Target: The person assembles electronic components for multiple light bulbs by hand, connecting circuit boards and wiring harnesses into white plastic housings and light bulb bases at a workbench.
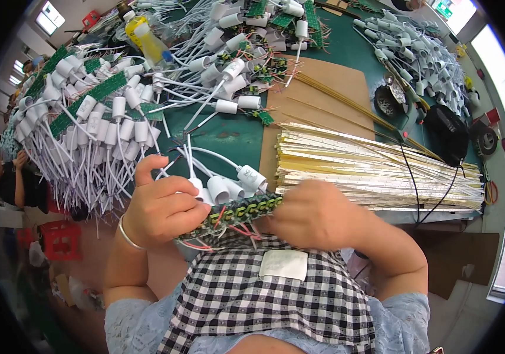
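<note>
My left hand (173,203) is closed on the left end of a green circuit board strip (237,213) carrying a row of black and yellow-green components. Red and white wires (243,230) hang from the strip's near edge. Just behind it lie several white cylindrical housings (218,189) with white cables, one of them a printed housing (251,177). At the strip's right end is my right hand (317,215), curled and slightly blurred. Its fingertips are hidden, so what it pinches cannot be made out. Both hands are in front of my checked apron (252,295).
Piles of white housings (102,121) with cables and green boards cover the table's left and back. Long yellow-white strips (370,168) lie on cardboard (329,88) at right. A black device (446,133), a metal bowl (389,97) and a yellow bottle (143,36) stand beyond.
</note>
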Motion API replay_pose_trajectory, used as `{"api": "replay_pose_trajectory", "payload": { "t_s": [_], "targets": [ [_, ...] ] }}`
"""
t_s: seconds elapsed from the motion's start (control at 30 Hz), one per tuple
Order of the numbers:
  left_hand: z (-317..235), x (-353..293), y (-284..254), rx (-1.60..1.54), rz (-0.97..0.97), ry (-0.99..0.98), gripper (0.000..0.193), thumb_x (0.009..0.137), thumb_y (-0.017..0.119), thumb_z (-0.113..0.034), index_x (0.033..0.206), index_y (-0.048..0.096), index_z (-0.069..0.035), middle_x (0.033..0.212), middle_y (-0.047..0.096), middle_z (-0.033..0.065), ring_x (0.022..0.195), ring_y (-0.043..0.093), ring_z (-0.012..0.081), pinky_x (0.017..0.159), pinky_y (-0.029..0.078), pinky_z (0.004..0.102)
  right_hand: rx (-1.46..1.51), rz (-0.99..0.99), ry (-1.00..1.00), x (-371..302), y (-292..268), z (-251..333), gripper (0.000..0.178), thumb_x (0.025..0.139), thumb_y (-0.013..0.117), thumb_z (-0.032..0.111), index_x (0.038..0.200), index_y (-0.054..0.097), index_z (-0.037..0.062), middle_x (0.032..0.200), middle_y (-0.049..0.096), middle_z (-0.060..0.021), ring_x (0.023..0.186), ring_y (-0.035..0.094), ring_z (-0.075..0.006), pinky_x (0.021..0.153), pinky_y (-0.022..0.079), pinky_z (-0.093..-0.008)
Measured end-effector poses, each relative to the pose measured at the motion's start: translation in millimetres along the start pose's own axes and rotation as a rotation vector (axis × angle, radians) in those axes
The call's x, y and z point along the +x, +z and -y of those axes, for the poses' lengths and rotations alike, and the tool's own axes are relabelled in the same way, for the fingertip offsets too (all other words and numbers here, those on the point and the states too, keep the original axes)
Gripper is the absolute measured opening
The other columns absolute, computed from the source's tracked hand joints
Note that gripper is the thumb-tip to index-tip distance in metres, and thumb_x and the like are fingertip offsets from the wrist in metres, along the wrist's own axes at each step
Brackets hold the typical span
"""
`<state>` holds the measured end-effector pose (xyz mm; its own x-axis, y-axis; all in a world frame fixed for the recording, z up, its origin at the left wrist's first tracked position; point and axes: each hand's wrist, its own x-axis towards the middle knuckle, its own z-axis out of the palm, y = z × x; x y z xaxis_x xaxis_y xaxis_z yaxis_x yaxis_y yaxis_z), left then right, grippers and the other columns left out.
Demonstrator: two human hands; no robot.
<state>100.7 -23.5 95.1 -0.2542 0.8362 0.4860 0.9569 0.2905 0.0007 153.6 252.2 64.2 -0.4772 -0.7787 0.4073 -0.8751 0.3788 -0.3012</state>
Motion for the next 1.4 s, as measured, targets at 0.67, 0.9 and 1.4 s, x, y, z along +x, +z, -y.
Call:
{"api": "replay_pose_trajectory", "payload": {
  "t_s": [0.67,0.9,1.4],
  "targets": [
    [29,13,-44,-0.23,-0.294,-0.3,0.031,0.067,0.079,-0.035,0.07,0.061,-0.01,0.062,0.057,-0.0015,0.065,0.059,0.0161,0.088,0.033,0.0382,0.192,-0.627,0.223,27,6,-36,0.022,0.078,0.066,0.013,0.098,0.064,0.005,0.099,0.065,-0.0104,0.088,0.061,-0.0282,0.077,0.048,-0.036],
    [51,74,-138,-0.836,-0.271,-0.794,0.024,0.077,0.069,-0.016,0.092,0.059,0.001,0.07,0.059,0.0032,0.047,0.052,0.0056,0.045,0.042,0.0175,0.194,-0.811,0.116,78,-96,-18,0.012,0.084,0.062,0.004,0.095,0.063,0.0,0.089,0.068,-0.0086,0.071,0.062,-0.0111,0.065,0.048,-0.0234],
    [95,81,70,-1.584,-0.189,-1.039,0.031,0.087,0.062,-0.015,0.114,0.056,-0.001,0.102,0.063,0.0059,0.084,0.061,0.0144,0.077,0.05,0.0288,1.348,-0.749,1.025,7,-18,-83,0.033,0.084,0.062,0.012,0.113,0.05,-0.0004,0.097,0.061,-0.0075,0.083,0.061,-0.0159,0.072,0.052,-0.0292]
  ]
}}
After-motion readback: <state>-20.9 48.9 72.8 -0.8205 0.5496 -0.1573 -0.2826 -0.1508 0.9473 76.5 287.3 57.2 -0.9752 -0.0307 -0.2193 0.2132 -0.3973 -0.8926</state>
